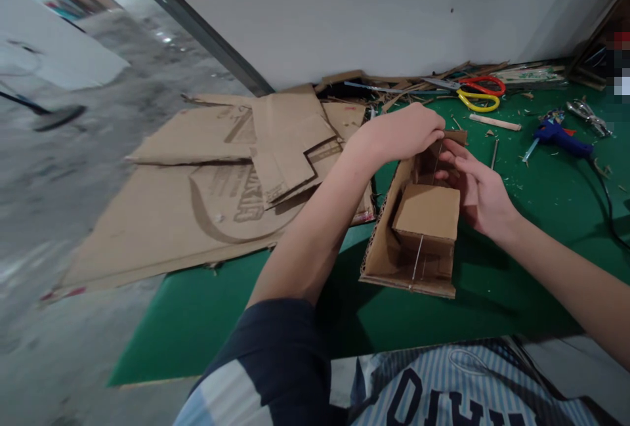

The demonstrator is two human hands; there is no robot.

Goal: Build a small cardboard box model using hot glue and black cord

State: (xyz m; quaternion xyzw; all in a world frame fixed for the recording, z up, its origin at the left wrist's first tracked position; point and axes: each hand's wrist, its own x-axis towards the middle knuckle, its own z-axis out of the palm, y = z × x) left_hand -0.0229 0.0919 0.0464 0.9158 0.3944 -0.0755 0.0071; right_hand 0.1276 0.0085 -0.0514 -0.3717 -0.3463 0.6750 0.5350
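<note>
Seen from the head-worn camera, a person in a striped shirt [445,373] works with both bare hands on an open cardboard box [386,229], which stands in front of them over a green table [221,314]. The left hand [406,130] is closed on the upper edge of the box's far end; the right hand [475,186], close beside it, curls loosely, fingertips at the same end panel, though whether it grips cannot be told. Inside the box sits a smaller cardboard block [427,211], with a thin pale rod [417,262] running from its near edge toward the box's near end. Flattened cardboard sheets [211,199] spread to the left, partly over the table's edge. Beyond the hands lie red-and-yellow scissors [462,92] and a wooden stick [495,123]; a blue glue gun [564,138] lies farther right, its cable trailing.
</note>
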